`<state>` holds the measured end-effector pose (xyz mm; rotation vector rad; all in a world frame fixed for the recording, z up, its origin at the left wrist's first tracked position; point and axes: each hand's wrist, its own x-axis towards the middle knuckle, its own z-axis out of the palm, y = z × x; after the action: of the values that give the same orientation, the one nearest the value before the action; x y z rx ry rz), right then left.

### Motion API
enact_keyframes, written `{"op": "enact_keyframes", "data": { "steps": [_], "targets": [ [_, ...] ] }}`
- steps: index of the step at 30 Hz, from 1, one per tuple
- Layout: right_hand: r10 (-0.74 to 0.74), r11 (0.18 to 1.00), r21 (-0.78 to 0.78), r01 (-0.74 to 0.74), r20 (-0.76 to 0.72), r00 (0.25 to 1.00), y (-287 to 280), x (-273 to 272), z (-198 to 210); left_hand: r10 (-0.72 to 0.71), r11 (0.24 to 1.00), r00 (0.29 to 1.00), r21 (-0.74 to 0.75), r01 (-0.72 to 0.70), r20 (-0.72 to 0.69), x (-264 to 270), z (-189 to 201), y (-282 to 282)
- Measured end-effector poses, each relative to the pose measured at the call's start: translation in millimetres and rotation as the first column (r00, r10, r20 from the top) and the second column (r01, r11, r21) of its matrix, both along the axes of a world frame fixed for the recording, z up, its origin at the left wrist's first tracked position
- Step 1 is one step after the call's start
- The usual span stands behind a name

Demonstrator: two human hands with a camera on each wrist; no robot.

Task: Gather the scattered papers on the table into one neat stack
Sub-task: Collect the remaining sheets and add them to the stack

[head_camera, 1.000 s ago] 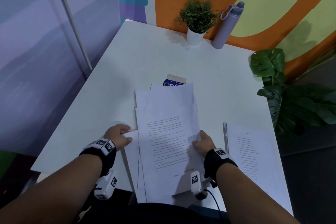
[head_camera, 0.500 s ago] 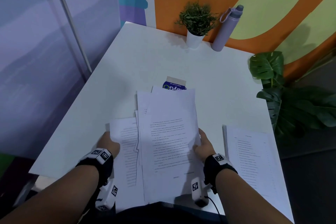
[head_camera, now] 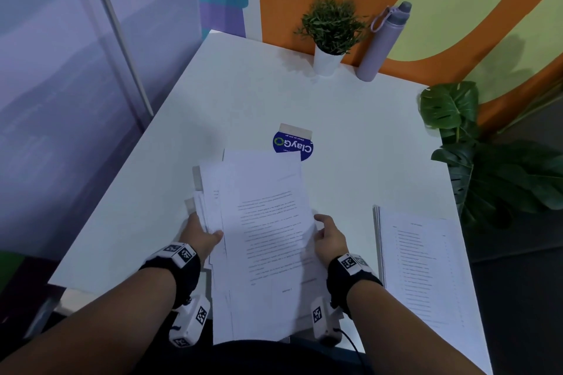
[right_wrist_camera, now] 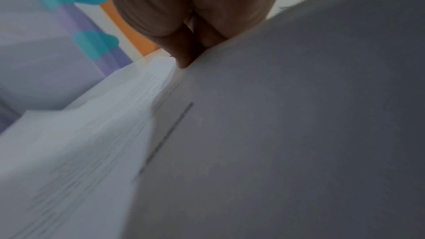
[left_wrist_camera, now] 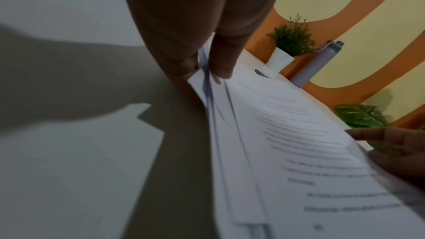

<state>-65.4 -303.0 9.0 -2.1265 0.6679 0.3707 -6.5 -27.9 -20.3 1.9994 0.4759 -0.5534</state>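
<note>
A loose bundle of printed white papers (head_camera: 268,234) is held up over the near edge of the white table (head_camera: 259,91), its sheets fanned and uneven. My left hand (head_camera: 203,233) pinches the bundle's left edge, thumb on top; the left wrist view shows thumb and fingers clamped on the papers (left_wrist_camera: 276,134). My right hand (head_camera: 330,237) holds the right edge, thumb on top; in the right wrist view fingers press under the sheets (right_wrist_camera: 253,134). A second neat stack of printed pages (head_camera: 420,271) lies flat at the table's right front.
A blue round sticker card (head_camera: 294,143) lies just beyond the held papers. A potted plant (head_camera: 330,36) and a lilac bottle (head_camera: 380,42) stand at the table's far edge by the wall. A large leafy plant (head_camera: 487,155) stands off the right side.
The left hand picked up the stray sheet at the left and brought it in against the bundle. Both hands have lifted the papers slightly and moved them forward; the pile looks narrower.
</note>
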Motion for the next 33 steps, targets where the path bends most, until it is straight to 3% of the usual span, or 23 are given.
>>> {"op": "enact_keyframes", "data": {
  "steps": [7, 12, 15, 20, 24, 28, 30, 33],
  "targets": [
    [-0.258, 0.965, -0.014, 0.262, 0.140, 0.956, -12, 17, 6, 0.011, 0.984, 1.000, 0.179, -0.011, 0.001, 7, 24, 6],
    [-0.366, 0.929, 0.027, 0.368, 0.187, 0.911, -24, 27, 4, 0.142, 0.975, 0.990, 0.173, -0.142, 0.010, 16, 18, 27],
    [-0.383, 0.923, 0.035, 0.383, 0.170, 0.908, -23, 30, -2, 0.110, 0.977, 0.994, 0.185, -0.103, -0.024, 14, 15, 29],
    [-0.287, 0.958, 0.032, 0.285, 0.086, 0.954, -12, 24, -8, 0.052, 0.995, 0.998, 0.087, -0.049, -0.036, 5, 20, 15],
    [0.000, 0.998, -0.056, -0.002, -0.040, 0.999, 3, 18, -8, 0.030, 0.998, 0.999, -0.050, -0.031, -0.021, -1, 10, 0],
    [0.176, 0.982, -0.048, -0.180, -0.081, 0.981, 19, 16, -3, -0.084, 0.996, 0.996, -0.036, 0.085, 0.015, -13, 30, -16],
    [0.209, 0.976, -0.039, -0.213, -0.091, 0.974, 20, 19, -1, -0.119, 0.993, 0.990, -0.012, 0.120, 0.081, -12, 42, -20],
    [0.103, 0.994, 0.040, -0.104, 0.008, 0.995, 10, 24, 1, -0.160, 0.983, 0.966, -0.057, 0.175, 0.204, -4, 68, -18]
  ]
}}
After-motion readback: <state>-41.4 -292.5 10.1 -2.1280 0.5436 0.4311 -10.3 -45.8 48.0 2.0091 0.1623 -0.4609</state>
